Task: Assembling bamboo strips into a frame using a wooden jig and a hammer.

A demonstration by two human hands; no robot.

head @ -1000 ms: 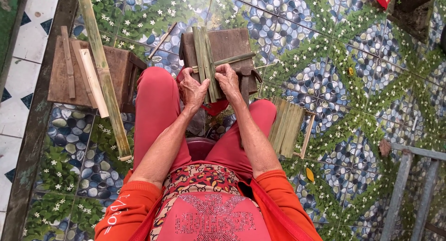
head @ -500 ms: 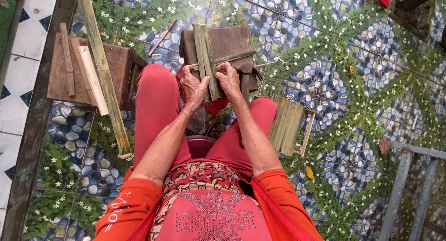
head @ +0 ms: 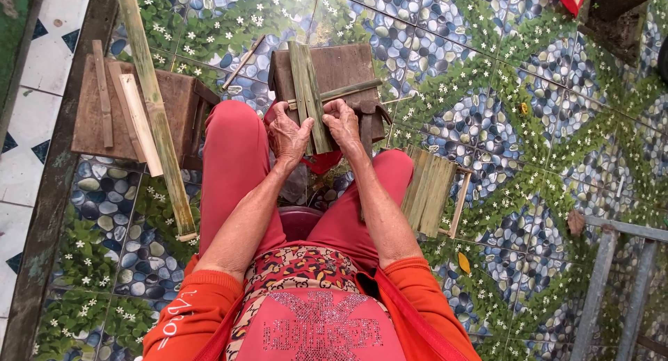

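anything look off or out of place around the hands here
Nothing looks damaged or spilled. One thin bamboo strip lies crosswise over the upright slats that the left hand and right hand grip on the wooden block. A long bamboo pole leans slanted across the other block.

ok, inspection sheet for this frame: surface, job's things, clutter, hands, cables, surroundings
surface: patterned tile floor.
job's things: green bamboo strips lying on a brown wooden block.
clutter: second wooden block with slats, long bamboo pole, stack of strips.
hands: left hand and right hand both grip the strips' near ends.
cables: nothing seen.
surroundings: grey metal frame at right.
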